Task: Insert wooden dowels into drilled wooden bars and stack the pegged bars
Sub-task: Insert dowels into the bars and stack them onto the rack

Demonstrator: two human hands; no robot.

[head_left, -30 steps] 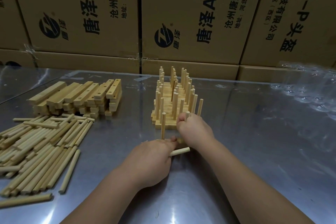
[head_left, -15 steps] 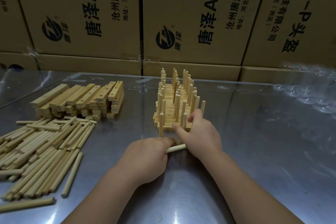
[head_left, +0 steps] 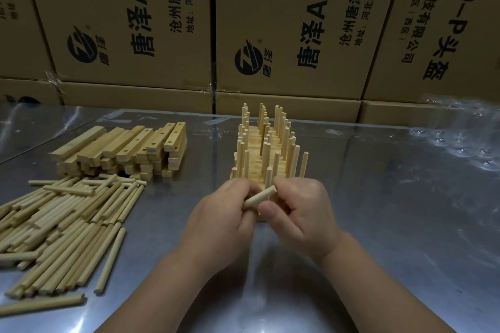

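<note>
Progress looks well past the start yet far from the end. Just beyond the fingers stands a stack of pegged bars [head_left: 263, 162], its dowels upright in rows. Left of the fingers lie a pile of drilled bars [head_left: 121, 149] with empty holes and, nearer, a big heap of loose dowels [head_left: 62, 224], so much remains. The left hand [head_left: 221, 216] grips one dowel [head_left: 259, 197], fingers curled round it. The right hand [head_left: 303, 211] curls its fingers at the dowel's free end; whether they pinch it I cannot tell. The surface [head_left: 378, 224] is shiny metal, with clear plastic wrap [head_left: 460, 130] far right and printed cardboard boxes [head_left: 284, 21] behind.
</note>
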